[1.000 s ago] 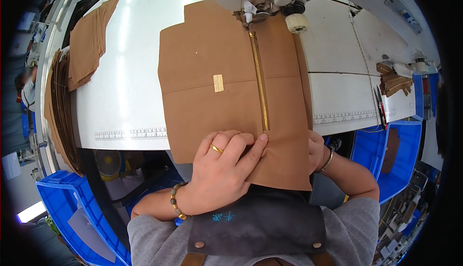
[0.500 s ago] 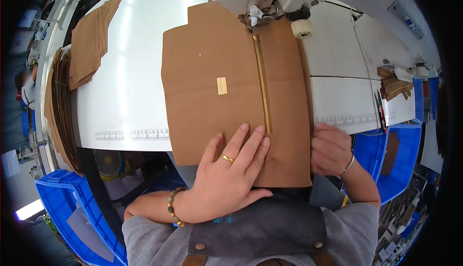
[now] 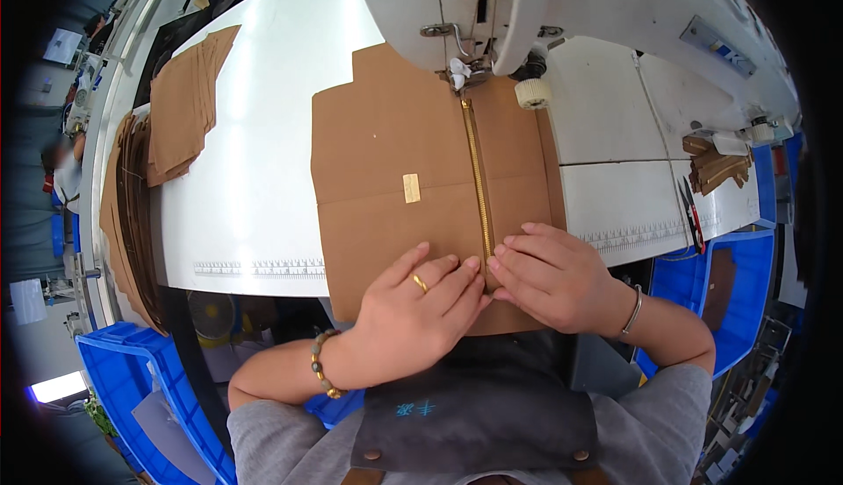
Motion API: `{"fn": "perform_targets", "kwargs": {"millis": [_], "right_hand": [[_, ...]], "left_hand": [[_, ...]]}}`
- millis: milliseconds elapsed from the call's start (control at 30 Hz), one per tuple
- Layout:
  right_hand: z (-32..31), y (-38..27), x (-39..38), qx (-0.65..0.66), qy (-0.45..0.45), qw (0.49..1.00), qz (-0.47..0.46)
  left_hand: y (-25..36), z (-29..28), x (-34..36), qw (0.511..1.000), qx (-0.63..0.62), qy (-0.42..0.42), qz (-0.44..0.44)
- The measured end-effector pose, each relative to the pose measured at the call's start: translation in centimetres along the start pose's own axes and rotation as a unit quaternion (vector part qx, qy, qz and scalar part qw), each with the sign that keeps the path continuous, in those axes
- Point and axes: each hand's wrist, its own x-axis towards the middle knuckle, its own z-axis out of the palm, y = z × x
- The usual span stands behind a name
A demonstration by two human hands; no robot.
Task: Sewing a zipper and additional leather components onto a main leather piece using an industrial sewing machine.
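Observation:
A large brown panel (image 3: 369, 230), leather-like, lies on the white table under the sewing machine head (image 3: 457, 81). A gold-toothed zipper (image 3: 480, 186) runs down it from the presser foot towards me. My left hand (image 3: 417, 309), with ring and bead bracelet, rests its fingers on the panel left of the zipper's near end, thumb drawn in close to the forefinger at the panel. From the right, my right hand (image 3: 558, 278) pinches the panel at that same end. The two sets of fingertips nearly meet. A small pale tab (image 3: 411, 188) sits left of the zipper.
Stacked brown pieces (image 3: 184, 107) lie at the far left, with more hanging over the table edge (image 3: 132, 213). Red-handled scissors (image 3: 694, 217) and brown scraps (image 3: 716, 164) are at right. Blue bins (image 3: 132, 353) stand left and right (image 3: 742, 300). A printed ruler (image 3: 259, 269) lines the near edge.
My right hand has come from the panel's right edge onto the zipper's near end. The left thumb has drawn up beside its fingers. The whole view has shifted a little.

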Motion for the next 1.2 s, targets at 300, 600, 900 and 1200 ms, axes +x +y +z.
{"fn": "perform_targets", "kwargs": {"millis": [300,600,900,1200], "right_hand": [[-0.4,0.7,1.2,-0.03,-0.024,0.998,-0.049],[-0.8,8.8,6.3,0.011,-0.003,0.998,0.064],[-0.6,9.3,6.1,-0.052,-0.044,0.996,0.049],[-0.6,9.4,6.2,-0.062,-0.061,0.995,0.054]], "left_hand": [[-6.6,-0.2,6.8,0.998,0.04,-0.032,-0.035],[-6.8,0.1,6.5,0.998,0.04,-0.045,-0.036],[-6.9,-0.1,6.7,0.998,0.031,-0.044,-0.043],[-7.3,0.0,6.9,0.998,0.028,-0.036,-0.041]]}}
